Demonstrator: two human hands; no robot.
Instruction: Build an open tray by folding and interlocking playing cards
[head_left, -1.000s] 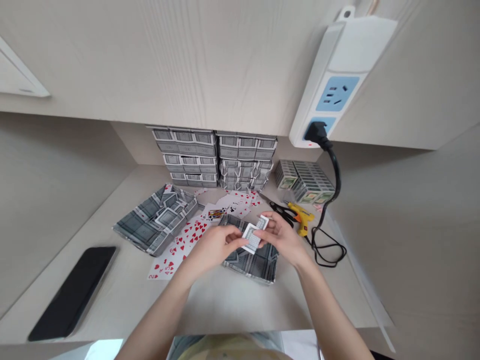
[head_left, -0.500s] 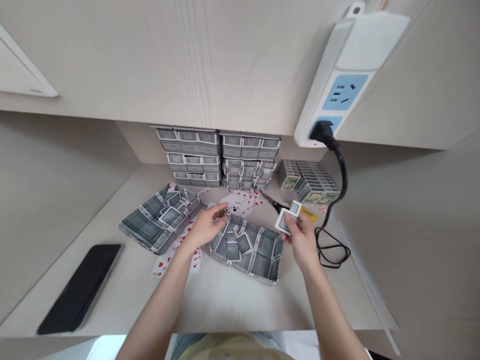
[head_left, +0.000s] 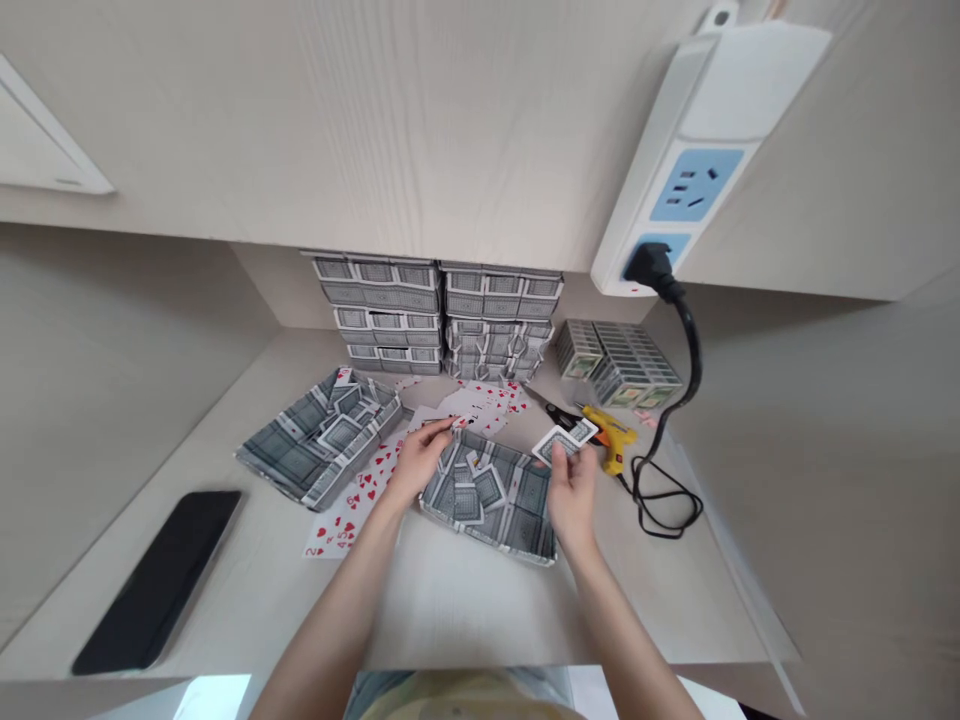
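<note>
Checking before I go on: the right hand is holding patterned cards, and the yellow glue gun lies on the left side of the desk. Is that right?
Not quite: the head view shows the yellow glue gun on the desk's right side, beside the scissors. The right hand is holding patterned cards.

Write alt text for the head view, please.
The right hand holds patterned cards near a card-covered tray; the left hand is at loose playing cards. Around them lie another tray, scissors and a yellow glue gun.

White-edged grey cards (head_left: 551, 440), tilted above desk (head_left: 480, 610)
</note>
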